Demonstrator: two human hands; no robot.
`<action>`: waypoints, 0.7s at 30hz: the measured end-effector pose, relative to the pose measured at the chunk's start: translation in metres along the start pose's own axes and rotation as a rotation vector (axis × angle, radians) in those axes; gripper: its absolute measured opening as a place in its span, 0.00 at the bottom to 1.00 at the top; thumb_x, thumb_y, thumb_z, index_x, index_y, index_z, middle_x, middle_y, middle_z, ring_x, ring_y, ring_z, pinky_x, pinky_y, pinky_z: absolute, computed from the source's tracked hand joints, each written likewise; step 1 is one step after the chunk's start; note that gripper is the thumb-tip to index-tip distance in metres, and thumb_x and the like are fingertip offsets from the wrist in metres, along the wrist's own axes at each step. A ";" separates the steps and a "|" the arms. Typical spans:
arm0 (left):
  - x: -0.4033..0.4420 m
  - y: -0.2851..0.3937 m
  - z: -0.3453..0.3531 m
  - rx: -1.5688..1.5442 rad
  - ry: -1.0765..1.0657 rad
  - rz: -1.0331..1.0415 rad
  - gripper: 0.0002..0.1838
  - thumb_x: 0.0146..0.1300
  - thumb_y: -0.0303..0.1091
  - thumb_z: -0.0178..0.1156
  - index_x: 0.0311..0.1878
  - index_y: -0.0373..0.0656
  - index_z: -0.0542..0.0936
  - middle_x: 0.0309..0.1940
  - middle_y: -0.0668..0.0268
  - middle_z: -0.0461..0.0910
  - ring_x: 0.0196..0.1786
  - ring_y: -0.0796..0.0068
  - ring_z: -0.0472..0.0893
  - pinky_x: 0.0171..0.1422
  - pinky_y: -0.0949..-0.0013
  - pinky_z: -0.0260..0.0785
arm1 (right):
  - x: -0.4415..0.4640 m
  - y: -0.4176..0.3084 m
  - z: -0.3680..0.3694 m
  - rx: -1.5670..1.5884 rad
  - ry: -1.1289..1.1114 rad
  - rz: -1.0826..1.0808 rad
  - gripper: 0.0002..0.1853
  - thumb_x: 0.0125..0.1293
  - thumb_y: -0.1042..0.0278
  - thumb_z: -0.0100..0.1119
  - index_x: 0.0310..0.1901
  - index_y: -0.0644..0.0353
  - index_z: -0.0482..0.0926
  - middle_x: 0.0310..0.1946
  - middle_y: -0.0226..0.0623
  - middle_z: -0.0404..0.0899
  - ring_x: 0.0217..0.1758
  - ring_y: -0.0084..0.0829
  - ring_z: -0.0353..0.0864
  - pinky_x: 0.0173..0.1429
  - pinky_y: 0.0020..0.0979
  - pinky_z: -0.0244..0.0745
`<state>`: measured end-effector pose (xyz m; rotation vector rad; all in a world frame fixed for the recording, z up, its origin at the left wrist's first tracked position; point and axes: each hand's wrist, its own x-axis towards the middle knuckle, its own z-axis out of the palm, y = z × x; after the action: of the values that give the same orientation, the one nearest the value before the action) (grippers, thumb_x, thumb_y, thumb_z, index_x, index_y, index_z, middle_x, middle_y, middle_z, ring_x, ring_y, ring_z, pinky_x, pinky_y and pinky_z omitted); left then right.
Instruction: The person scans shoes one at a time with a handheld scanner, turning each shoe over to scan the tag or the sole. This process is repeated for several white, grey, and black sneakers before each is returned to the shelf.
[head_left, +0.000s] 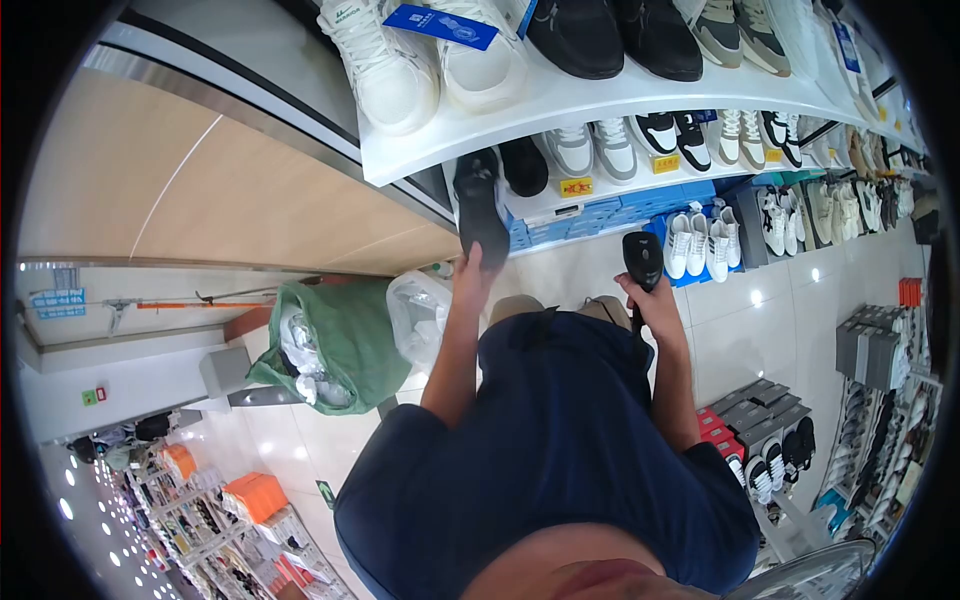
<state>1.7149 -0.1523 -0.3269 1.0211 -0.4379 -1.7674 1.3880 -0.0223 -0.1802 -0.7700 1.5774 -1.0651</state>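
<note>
A dark shoe (pixel 481 205) is gripped at one end by my left hand (pixel 473 275), at the left end of the lower shelf. Beside it on that shelf sits another black shoe (pixel 523 166). My right hand (pixel 650 295) is wrapped round the handle of a black handheld scanner (pixel 643 258), held over the floor, its head pointing toward the shelves. Yellow price tags (pixel 576 187) line the lower shelf's edge.
Above is a white shelf (pixel 450 135) with white and black shoes. A green sack (pixel 335 345) and a clear plastic bag (pixel 418 315) stand on the floor at left. White sneakers (pixel 700 245) sit on blue boxes to the right. Stacked grey boxes (pixel 760 410) lie lower right.
</note>
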 end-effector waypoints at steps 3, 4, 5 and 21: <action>-0.073 -0.002 0.007 0.018 0.014 -0.085 0.26 0.75 0.47 0.56 0.68 0.42 0.68 0.61 0.58 0.77 0.61 0.64 0.80 0.64 0.54 0.75 | 0.003 -0.004 -0.007 0.017 -0.040 -0.001 0.13 0.62 0.62 0.70 0.38 0.64 0.83 0.23 0.25 0.76 0.24 0.18 0.72 0.28 0.25 0.66; -0.092 0.000 0.012 0.023 -0.070 -0.141 0.27 0.75 0.46 0.55 0.69 0.41 0.67 0.62 0.58 0.77 0.62 0.63 0.78 0.65 0.53 0.73 | 0.005 -0.003 -0.011 -0.028 -0.060 -0.004 0.13 0.62 0.62 0.70 0.40 0.64 0.82 0.24 0.26 0.76 0.24 0.18 0.73 0.28 0.25 0.67; -0.108 0.003 0.018 0.028 -0.155 -0.195 0.27 0.76 0.46 0.55 0.70 0.40 0.66 0.63 0.58 0.76 0.64 0.63 0.77 0.66 0.52 0.72 | 0.008 -0.004 -0.014 -0.074 -0.081 -0.009 0.13 0.62 0.63 0.69 0.42 0.64 0.82 0.24 0.26 0.76 0.24 0.18 0.73 0.28 0.25 0.67; -0.155 -0.007 0.132 0.271 -0.661 -0.430 0.34 0.71 0.48 0.62 0.70 0.34 0.66 0.59 0.64 0.77 0.56 0.75 0.79 0.63 0.69 0.73 | -0.027 -0.049 -0.074 0.573 -0.422 -0.424 0.58 0.46 0.57 0.82 0.76 0.61 0.56 0.71 0.49 0.66 0.71 0.40 0.71 0.72 0.41 0.70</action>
<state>1.6264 -0.0328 -0.1880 0.7170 -0.9408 -2.4860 1.3219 0.0002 -0.1201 -0.8691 0.7069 -1.4571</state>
